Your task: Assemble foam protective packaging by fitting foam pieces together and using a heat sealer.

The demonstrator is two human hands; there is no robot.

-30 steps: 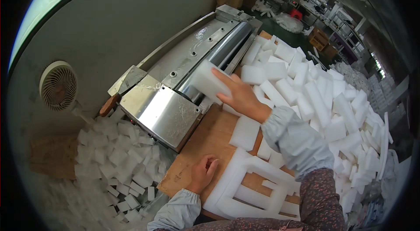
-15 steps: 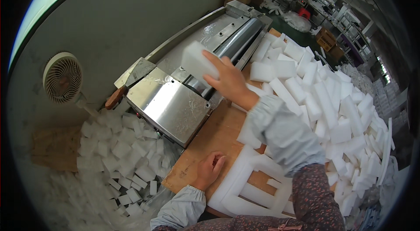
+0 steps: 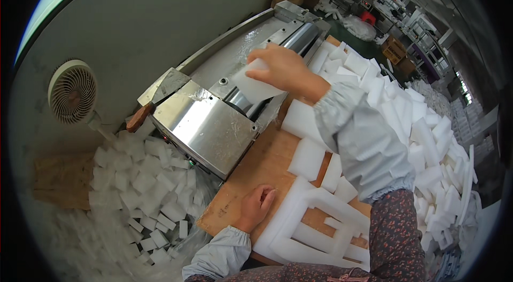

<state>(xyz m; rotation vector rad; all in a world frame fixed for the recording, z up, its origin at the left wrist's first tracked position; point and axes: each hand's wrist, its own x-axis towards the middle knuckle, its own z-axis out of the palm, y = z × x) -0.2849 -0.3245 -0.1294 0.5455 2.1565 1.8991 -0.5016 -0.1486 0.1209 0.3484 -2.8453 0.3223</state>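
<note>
My right hand (image 3: 281,70) grips a white foam block (image 3: 255,88) from above, thumb on the near side and fingers over the far side. The block is over the metal roller (image 3: 302,39) of a silvery machine (image 3: 201,124), against it or just above; I cannot tell which. On the wooden board (image 3: 235,194) in front of the machine rests my left hand (image 3: 257,207), its fingers curled in a loose fist with nothing visible in them. Beside it lies a white foam frame (image 3: 283,218) with cut-outs. Loose foam pieces (image 3: 305,158) lie below my right forearm.
A large heap of white foam blocks (image 3: 395,106) rises on the right. More small blocks (image 3: 144,175) fill the low area left of the machine. A wooden handle (image 3: 140,117) sticks out at the machine's left corner, near a round fan (image 3: 73,91) by the wall.
My right hand has turned over and shifted slightly right, bringing the foam block lower and to the right, toward the roller. My left hand has stayed in place.
</note>
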